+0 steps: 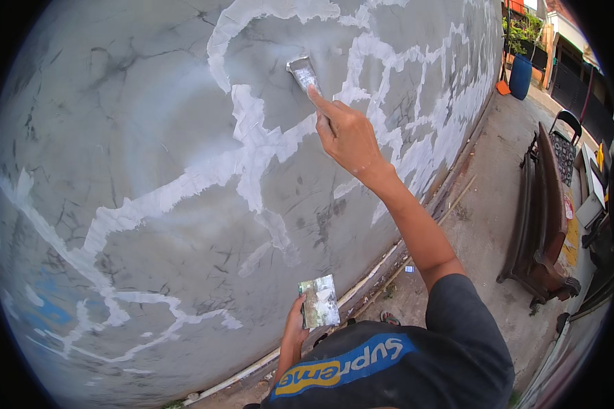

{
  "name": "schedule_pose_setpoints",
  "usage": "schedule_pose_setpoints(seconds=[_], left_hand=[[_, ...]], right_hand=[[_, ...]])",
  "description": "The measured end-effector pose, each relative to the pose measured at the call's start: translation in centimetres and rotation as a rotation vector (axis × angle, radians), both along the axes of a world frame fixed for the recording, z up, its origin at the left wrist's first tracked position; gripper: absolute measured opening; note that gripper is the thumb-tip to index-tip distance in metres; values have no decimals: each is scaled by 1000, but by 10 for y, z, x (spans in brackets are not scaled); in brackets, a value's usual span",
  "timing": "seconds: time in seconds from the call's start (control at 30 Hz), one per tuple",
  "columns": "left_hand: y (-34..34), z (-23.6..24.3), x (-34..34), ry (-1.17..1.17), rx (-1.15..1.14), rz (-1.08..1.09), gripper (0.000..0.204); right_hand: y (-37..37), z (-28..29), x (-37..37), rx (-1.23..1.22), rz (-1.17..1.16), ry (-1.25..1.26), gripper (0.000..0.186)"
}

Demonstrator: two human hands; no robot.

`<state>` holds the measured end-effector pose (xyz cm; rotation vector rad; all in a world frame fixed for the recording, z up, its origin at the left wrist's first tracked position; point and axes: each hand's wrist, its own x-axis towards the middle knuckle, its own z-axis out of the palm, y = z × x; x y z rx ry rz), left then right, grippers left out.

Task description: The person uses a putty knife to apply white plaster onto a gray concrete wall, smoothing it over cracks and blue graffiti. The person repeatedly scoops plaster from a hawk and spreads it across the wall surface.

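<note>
A grey plastered wall (pixel 150 116) fills most of the head view, crossed by branching bands of white filler (pixel 157 198) and dark cracks. My right hand (pixel 348 136) is raised toward its upper middle, closed on the handle of a metal putty knife (pixel 299 70), whose blade is against or very near the wall beside a white patch. Low at the centre, my left hand (pixel 295 320) grips a flat rectangular board (pixel 318 301) smeared with pale filler.
A paved path (pixel 457 259) runs along the wall's foot, with pipes or poles lying there. On the right stand a dark wooden bench (pixel 539 218), a chair (pixel 564 153) and leaning panels. Farther back are a blue barrel (pixel 520 76), an orange object (pixel 503 87) and plants.
</note>
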<state>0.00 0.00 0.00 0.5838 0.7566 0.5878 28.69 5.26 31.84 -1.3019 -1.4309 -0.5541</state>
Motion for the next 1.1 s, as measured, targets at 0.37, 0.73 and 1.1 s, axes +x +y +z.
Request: schedule_pose_setpoints(seconds=[0.37, 0.73, 1.1], left_hand=[[-7, 22, 5, -38, 6, -41, 46], [-6, 18, 2, -41, -7, -28, 46], [-7, 34, 10, -23, -19, -55, 47]], right_hand=[[-57, 60, 1, -164, 20, 29, 39], [-44, 27, -7, -86, 65, 12, 42], [-25, -37, 29, -149, 36, -152, 52]])
